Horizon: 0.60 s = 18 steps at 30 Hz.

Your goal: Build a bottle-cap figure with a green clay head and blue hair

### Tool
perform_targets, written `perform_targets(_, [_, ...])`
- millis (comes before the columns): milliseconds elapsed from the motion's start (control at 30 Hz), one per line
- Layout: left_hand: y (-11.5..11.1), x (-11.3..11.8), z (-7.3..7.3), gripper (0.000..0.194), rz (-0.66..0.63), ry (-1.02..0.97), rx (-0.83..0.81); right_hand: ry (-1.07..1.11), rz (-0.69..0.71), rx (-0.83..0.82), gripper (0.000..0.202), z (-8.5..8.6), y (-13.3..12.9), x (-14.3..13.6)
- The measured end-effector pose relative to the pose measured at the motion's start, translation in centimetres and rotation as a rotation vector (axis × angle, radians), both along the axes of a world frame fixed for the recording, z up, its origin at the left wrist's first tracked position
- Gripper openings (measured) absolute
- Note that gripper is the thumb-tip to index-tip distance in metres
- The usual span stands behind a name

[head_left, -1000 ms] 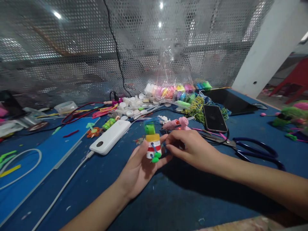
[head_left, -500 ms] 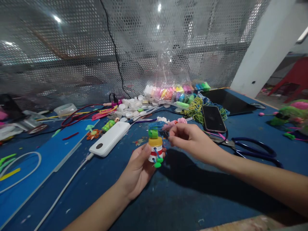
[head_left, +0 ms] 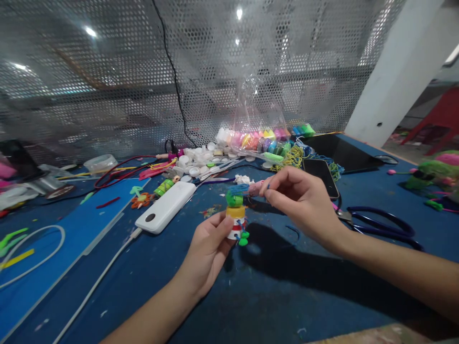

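The left hand (head_left: 210, 246) is closed around the figure (head_left: 236, 223), thumb at its side and fingers behind; the figure is upright above the middle of the tabletop (head_left: 258, 306), with a yellow band over a white and red body, a green head topped by blue yarn, and green pieces at its lower side; the right hand (head_left: 304, 200) is just beside it, thumb and forefinger pinched on a small blue strand (head_left: 268, 187).

Behind the right fingertips is a pink tool (head_left: 255, 188), partly hidden; the phone (head_left: 320, 171) lies behind the right hand, with the scissors (head_left: 382, 224) to the right, blades partly covered; left of the figure lies a white power bank (head_left: 167, 206), a cable (head_left: 102, 277) plugged into its near end, and beside it an orange flower (head_left: 141, 200); a blue sheet (head_left: 84, 224) lies farther left; toward the mesh wall (head_left: 125, 105) are white caps (head_left: 201, 157), a clear bag (head_left: 260, 129) of colorful pieces, and tangled yarn (head_left: 292, 157).
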<state>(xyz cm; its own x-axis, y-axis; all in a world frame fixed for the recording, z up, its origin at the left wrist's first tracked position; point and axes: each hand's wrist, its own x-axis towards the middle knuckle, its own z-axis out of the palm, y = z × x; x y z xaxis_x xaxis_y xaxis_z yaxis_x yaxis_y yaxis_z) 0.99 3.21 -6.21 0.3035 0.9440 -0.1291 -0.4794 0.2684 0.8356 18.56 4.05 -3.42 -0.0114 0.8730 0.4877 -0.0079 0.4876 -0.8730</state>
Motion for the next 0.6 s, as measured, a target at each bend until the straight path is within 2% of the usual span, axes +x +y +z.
perform_targets(100, [-0.2,-0.1,-0.1,0.027,-0.021,0.035,0.013,-0.175,-0.117,0.189,0.009,0.0,-0.2,0.1])
perform_targets(233, [-0.5,0.0,-0.1,0.029,-0.045,0.065,0.009,-0.453,-0.243,0.654,0.014,-0.2,-0.3,0.2])
perform_targets(300, [-0.6,0.2,-0.1,0.032,-0.045,0.078,-0.004,-0.519,-0.250,0.805,0.016,-0.4,-0.3,0.2])
perform_targets(433, [-1.0,0.5,-0.2,0.033,-0.043,0.094,-0.006,-0.608,-0.238,0.877,0.014,-0.8,-0.2,0.3])
perform_targets(600, [-1.3,0.6,-0.3,0.033,0.032,0.144,-0.024,-0.767,-0.362,0.895,0.008,-0.8,0.1,0.3])
